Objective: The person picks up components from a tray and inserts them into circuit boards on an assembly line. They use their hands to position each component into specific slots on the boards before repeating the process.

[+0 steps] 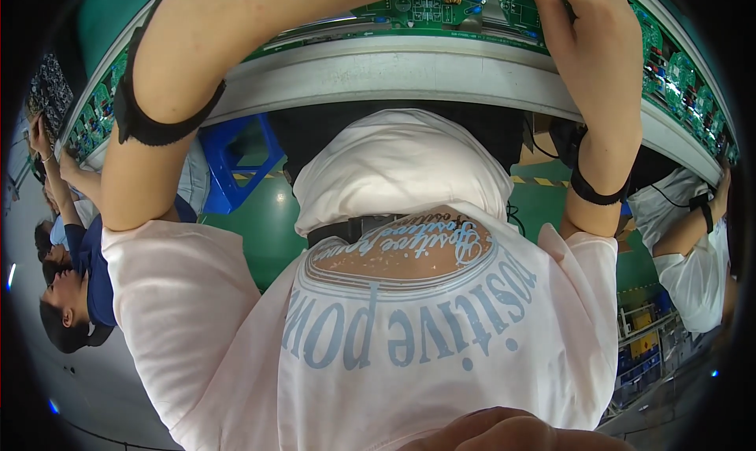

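My left forearm (236, 26) crosses the upper left and runs out at the top edge, so my left hand lies beyond the picture. At the upper right, part of my right hand (561, 10) shows over a green circuit board (508, 27); its fingertips are cut off by the top edge, and whether they hold anything is hidden. Resistors, blue parts and other small components stand on the board between my arms. A pale metal rail (394, 75) runs along the board's near side, below both forearms. Black bands circle both arms near the elbows.
More populated circuit boards (669, 77) continue along the line to the right, and others (98, 109) to the left. Co-workers sit on the left (98, 270) and right (697, 282). A blue plastic stool (224, 171) stands under the line. A rack with bins (642, 349) is at lower right.
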`<action>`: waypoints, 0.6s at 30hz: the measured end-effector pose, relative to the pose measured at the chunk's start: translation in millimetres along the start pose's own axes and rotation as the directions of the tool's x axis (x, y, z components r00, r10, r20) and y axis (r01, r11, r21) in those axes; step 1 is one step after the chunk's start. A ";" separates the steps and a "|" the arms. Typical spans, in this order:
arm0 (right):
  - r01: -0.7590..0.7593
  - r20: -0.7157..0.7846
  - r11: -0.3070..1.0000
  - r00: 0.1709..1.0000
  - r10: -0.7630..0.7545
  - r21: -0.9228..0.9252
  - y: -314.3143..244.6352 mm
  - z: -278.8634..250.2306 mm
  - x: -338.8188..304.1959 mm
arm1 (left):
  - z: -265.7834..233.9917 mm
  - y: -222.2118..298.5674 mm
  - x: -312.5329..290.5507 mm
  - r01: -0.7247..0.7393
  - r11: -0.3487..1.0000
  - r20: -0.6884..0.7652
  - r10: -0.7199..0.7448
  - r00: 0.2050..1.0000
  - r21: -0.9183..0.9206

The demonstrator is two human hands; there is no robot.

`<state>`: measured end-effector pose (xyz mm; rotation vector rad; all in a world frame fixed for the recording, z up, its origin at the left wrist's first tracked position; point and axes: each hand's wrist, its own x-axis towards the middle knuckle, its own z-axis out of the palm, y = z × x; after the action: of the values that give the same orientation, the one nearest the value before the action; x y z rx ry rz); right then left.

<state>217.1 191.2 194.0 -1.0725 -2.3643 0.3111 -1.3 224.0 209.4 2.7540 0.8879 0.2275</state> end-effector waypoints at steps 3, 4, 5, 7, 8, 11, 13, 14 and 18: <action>0.017 0.016 0.999 1.000 -0.017 -0.043 -2.0 -5.5 2.4 | -3.4 -3.0 1.1 -0.003 0.998 -0.006 0.003 1.000 -0.057; 0.021 0.008 0.999 1.000 -0.021 -0.033 -3.3 -5.0 3.1 | -7.2 -2.8 1.4 0.017 0.996 0.014 -0.016 1.000 -0.090; 0.023 0.004 0.999 1.000 -0.023 -0.024 -4.5 -5.4 3.4 | -10.9 -2.4 1.5 0.039 0.992 0.035 -0.035 0.999 -0.121; 0.015 0.001 1.000 1.000 -0.015 -0.023 -5.0 -4.5 4.2 | -9.0 -5.1 0.7 0.052 0.986 0.054 -0.044 0.998 -0.160; 0.012 0.002 1.000 1.000 -0.012 -0.022 -4.8 -4.6 3.4 | -6.4 -6.1 -0.7 0.033 0.981 0.014 -0.031 0.999 -0.191; 0.002 -0.004 1.000 1.000 -0.002 -0.016 -4.0 -4.9 3.3 | -3.4 -6.4 -2.3 -0.007 0.968 -0.065 -0.010 0.998 -0.250; 0.000 -0.003 1.000 1.000 0.000 -0.013 -4.1 -5.9 2.8 | -5.8 -2.3 -2.4 0.081 0.948 -0.022 -0.092 0.995 -0.309; -0.003 0.000 1.000 1.000 0.003 -0.012 -3.8 -6.1 2.7 | -6.2 -1.8 -2.7 0.104 0.940 -0.009 -0.114 0.993 -0.325; -0.008 0.004 1.000 1.000 0.008 -0.011 -3.7 -6.9 2.7 | -7.1 -1.4 -2.5 0.124 0.929 -0.003 -0.133 0.991 -0.349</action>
<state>217.0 190.7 202.3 -1.0879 -2.3684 0.3037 -5.7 224.9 215.6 2.3624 0.9304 0.3612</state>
